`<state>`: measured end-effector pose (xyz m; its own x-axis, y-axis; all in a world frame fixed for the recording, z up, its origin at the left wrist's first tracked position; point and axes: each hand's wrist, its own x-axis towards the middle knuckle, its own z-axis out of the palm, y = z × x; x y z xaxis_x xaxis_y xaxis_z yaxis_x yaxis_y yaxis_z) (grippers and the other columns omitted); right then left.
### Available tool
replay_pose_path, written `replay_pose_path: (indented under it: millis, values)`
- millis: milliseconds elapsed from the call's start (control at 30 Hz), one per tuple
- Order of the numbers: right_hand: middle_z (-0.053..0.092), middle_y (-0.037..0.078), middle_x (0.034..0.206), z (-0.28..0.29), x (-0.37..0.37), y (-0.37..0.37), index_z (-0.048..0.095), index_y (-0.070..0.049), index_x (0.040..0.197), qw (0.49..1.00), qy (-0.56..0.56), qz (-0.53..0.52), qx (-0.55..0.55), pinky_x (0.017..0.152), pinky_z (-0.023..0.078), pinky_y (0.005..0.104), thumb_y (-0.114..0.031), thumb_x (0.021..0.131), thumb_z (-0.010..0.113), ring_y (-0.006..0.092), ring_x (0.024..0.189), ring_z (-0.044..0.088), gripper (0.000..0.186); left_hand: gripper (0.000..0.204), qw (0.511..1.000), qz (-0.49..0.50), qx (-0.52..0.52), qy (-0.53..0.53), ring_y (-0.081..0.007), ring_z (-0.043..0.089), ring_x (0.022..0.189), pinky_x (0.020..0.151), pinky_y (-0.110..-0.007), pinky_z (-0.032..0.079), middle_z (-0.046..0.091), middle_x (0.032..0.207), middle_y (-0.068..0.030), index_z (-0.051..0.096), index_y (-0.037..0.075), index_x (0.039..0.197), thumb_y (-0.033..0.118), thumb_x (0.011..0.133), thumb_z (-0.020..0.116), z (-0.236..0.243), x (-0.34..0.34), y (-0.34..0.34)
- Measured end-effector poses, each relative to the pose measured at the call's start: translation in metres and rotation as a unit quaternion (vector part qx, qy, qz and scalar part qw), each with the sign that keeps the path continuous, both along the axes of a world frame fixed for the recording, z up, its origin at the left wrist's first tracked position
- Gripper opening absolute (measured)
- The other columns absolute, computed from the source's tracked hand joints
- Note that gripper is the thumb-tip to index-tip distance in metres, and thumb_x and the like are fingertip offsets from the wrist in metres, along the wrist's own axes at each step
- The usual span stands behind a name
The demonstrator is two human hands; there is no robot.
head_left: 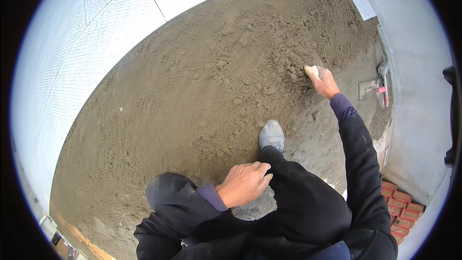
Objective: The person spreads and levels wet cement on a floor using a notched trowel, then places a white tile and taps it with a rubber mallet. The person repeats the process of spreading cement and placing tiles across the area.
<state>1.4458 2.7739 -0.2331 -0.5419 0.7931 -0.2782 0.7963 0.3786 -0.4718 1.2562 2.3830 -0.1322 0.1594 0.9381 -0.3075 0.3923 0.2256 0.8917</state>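
My right hand [325,83] is closed round the pale handle of a trowel [317,61]. Its thin blade lies against the loose, crumbly mortar [284,58], and most of it is hidden under the hand. Close to my bent legs, my left hand [244,183] hangs loosely in front of my knee with nothing in it. The fingers are half curled, and thumb and forefinger stand apart. Lumps of grey-brown mortar cover the ground around the trowel, with a smoother stretch to the left.
A notched trowel [368,89] and a red-and-white handled tool [385,84] lie at the right edge. Pale textured panels [110,24] border the far left, and a grey wall [414,67] the right. Reddish blocks [403,209] are stacked lower right. My dusty shoe [272,136] stands on the mortar.
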Motion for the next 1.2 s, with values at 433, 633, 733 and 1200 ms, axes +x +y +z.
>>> replay_pose_path:
  millis: [433, 633, 733, 1200]
  values:
    - [0.067, 0.024, 0.07, 0.04, -0.031, -0.068, 0.055, -0.002, 0.082, 0.951, -0.039, 0.24, 0.19, 0.063, 0.055, 0.0491, -0.047, 0.098, 0.073, 0.0436, 0.068, 0.069, 0.051, 0.026, 0.997, -0.071, 0.02, -0.018, -0.0429, 0.069, 0.084, 0.074, -0.054, 0.054, 0.068, 0.087, -0.0223, 0.062, -0.004, 0.095, 0.022, 0.101, 0.061, -0.011, 0.047, 0.004]
    - [0.069, 0.02, 0.069, 0.068, -0.033, -0.067, 0.054, -0.005, 0.081, 0.935, -0.022, 0.206, 0.287, 0.057, 0.054, 0.0463, -0.043, 0.097, 0.075, 0.0397, 0.062, 0.069, 0.047, 0.025, 0.992, -0.123, 0.04, -0.005, -0.0404, 0.068, 0.08, 0.069, -0.051, 0.053, 0.066, 0.087, -0.0186, 0.06, -0.002, 0.096, 0.023, 0.101, 0.063, 0.001, 0.056, -0.008]
    - [0.066, 0.009, 0.064, 0.063, -0.036, -0.083, 0.057, -0.005, 0.084, 0.983, 0.156, 0.028, 0.096, 0.049, 0.05, 0.037, -0.047, 0.104, 0.067, 0.0247, 0.051, 0.064, 0.048, 0.026, 0.992, -0.114, 0.057, -0.002, -0.0401, 0.067, 0.078, 0.069, -0.051, 0.053, 0.065, 0.086, -0.0186, 0.06, -0.002, 0.095, 0.023, 0.101, 0.063, 0.008, 0.049, -0.018]
    - [0.045, 0.004, 0.06, 0.034, -0.153, -0.224, 0.049, -0.007, 0.092, 0.76, 0.229, -0.142, -0.592, 0.036, 0.032, 0.0265, -0.064, 0.107, 0.05, 0.0134, 0.039, 0.038, 0.059, 0.012, 0.988, -0.11, 0.053, 0.096, -0.0361, 0.072, 0.074, 0.065, -0.048, 0.055, 0.072, 0.08, -0.0166, 0.067, 0.0, 0.083, 0.011, 0.079, 0.072, -0.008, 0.042, -0.042]
